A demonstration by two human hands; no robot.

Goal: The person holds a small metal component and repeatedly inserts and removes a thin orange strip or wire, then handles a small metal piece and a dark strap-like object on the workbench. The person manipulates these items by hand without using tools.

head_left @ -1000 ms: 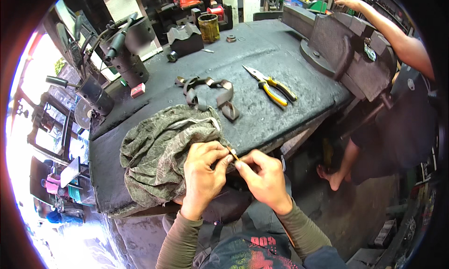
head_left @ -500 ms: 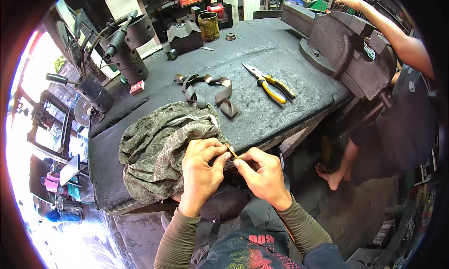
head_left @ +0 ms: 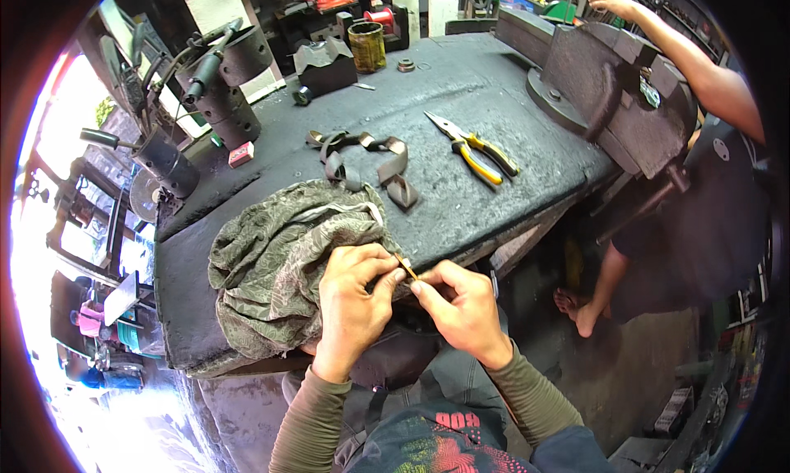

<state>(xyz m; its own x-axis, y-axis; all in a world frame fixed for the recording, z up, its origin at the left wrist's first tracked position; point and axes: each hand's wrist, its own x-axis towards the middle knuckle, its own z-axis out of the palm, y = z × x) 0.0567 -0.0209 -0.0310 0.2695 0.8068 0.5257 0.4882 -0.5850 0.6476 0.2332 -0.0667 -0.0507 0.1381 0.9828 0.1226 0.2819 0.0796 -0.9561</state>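
Note:
Between my two hands is a small, thin, orange-brown strip [head_left: 406, 266], too small to name more closely. My left hand [head_left: 359, 299] pinches its upper left end between thumb and fingers. At its other end, the thumb and curled fingers of my right hand [head_left: 462, 307] are closed on it. Beneath and left of my left hand lies a crumpled green patterned cloth [head_left: 271, 259] on the bench's near edge. Beyond the hands, a twisted dark flat strap [head_left: 395, 164] and long-nose pliers [head_left: 473, 148] with yellow and black handles rest on the bench.
The dark workbench [head_left: 329, 115] carries a large vise [head_left: 609, 95] at right, with another person's arm [head_left: 683, 53] beyond it. Perforated metal cylinders [head_left: 226, 111], a small red box [head_left: 241, 154], a stained can [head_left: 367, 47] and a dark metal block [head_left: 325, 66] stand along the far and left sides.
My hands and the strip keep almost the same place. The other person at the right has shifted slightly.

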